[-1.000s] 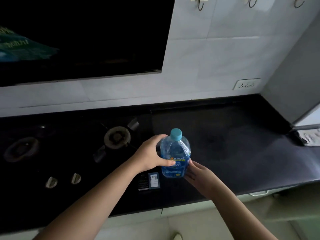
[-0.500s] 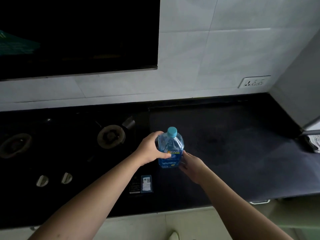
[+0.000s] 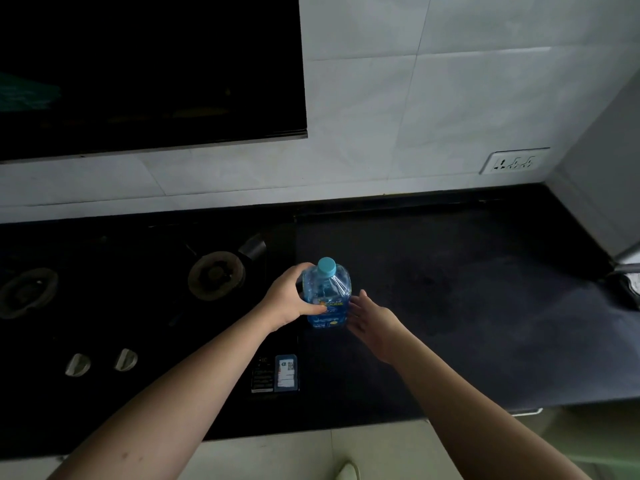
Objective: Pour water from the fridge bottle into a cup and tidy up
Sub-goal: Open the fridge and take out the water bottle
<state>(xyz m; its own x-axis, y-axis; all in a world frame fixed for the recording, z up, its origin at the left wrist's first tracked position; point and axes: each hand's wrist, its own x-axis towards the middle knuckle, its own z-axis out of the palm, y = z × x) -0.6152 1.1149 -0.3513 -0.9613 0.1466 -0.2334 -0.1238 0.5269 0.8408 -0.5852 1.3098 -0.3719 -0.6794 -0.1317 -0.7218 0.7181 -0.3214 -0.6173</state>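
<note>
While my left hand (image 3: pixel 290 304) is wrapped around the side of the water bottle (image 3: pixel 327 299), fingers curled over its shoulder and thumb across the front label, my right hand (image 3: pixel 372 317) sits just beside it with the fingers spread loose, not gripping anything. Can't really tell if the right fingertips are touching the plastic or just hovering next to it. Bottle's standing upright on the dark countertop (image 3: pixel 485 289), right at the edge where the gas stove (image 3: pixel 138 299) ends, and its light blue cap (image 3: pixel 326 267) is on. It's clear blue plastic with a blue label. 1 burner (image 3: pixel 216 276) is just left of my left hand, another burner (image 3: pixel 27 292) is way off to the left, and 2 knobs (image 3: pixel 100 362) sit nearer to me. Wall socket (image 3: pixel 515 161) is up on the white tiles to the right. Pretty dim lighting overall.
</note>
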